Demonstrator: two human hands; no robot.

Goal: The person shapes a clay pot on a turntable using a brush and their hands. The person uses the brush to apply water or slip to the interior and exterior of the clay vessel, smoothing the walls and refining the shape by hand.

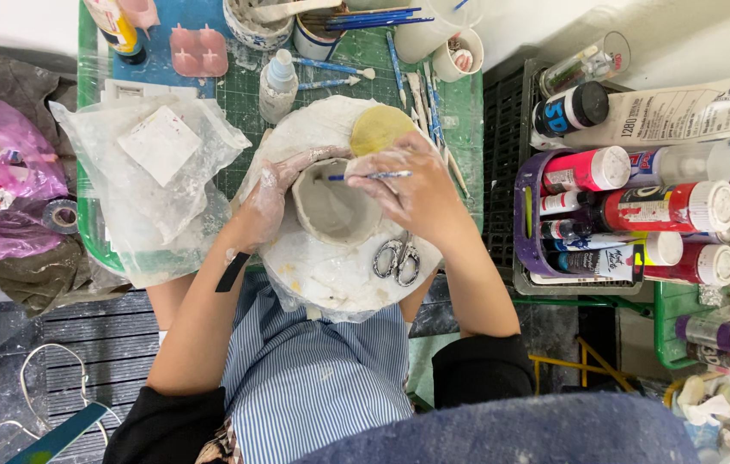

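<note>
Bright even overhead light, soft short shadows, sharp focus at centre, wide-angle bending at edges

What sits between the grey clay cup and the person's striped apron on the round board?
Head view: a pair of metal scissors lies on the white round board, between the grey clay cup and the blue striped apron.

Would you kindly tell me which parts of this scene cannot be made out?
- Head view: pale grey clay cup outer wall, hidden by left hand and right hand.
- Thin blue-handled tool: tip too small.
- Yellow sponge: lower edge behind the right hand.
</note>
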